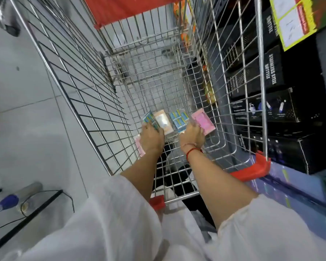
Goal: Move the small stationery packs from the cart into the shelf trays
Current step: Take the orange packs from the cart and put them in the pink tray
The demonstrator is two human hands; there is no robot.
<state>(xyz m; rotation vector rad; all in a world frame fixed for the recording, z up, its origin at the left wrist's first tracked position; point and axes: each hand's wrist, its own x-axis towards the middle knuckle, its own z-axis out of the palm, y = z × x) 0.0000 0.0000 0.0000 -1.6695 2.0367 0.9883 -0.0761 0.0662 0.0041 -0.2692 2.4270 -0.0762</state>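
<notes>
Both my arms reach down into a wire shopping cart. On its floor lie several small stationery packs. My left hand is closed over a teal pack and touches a peach pack; a pink pack shows under its wrist. My right hand grips a pink pack by its near end. A blue-and-yellow pack lies between the hands. The shelf trays are out of view.
Black boxes of stainless steel bottles are stacked on shelving right of the cart, under a yellow price sign. The cart's red flap stands at the far end. A blue-handled tool and a black cable lie on the tiled floor at left.
</notes>
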